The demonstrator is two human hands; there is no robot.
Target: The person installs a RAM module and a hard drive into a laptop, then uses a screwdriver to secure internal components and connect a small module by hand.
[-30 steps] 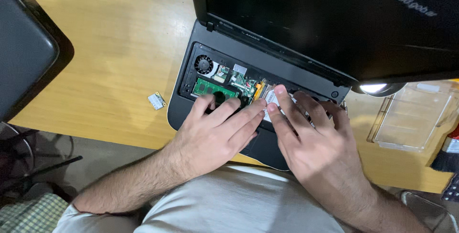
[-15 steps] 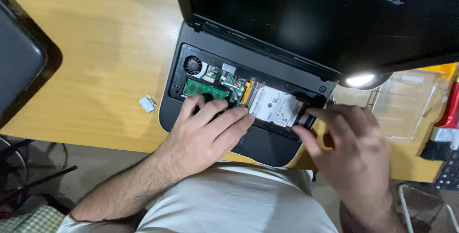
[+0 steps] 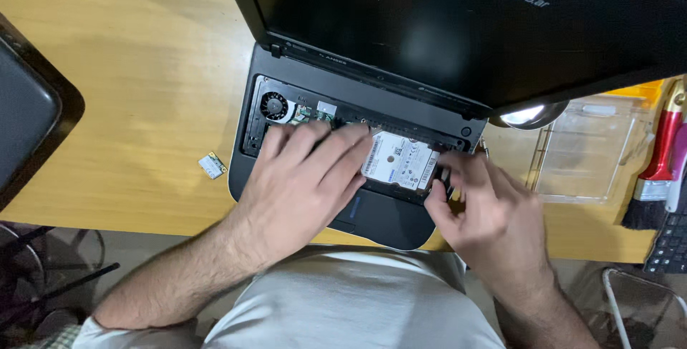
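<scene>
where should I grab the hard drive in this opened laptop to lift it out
Probably by the hard drive's right end, coming from the right: the left hand lies against its left edge, while the right hand's fingertips already sit by the right one.

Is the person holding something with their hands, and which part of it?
The right hand pinches the right edge of the silver hard drive in the open laptop. The left hand lies flat on the laptop's insides, gripping nothing visible.
</scene>
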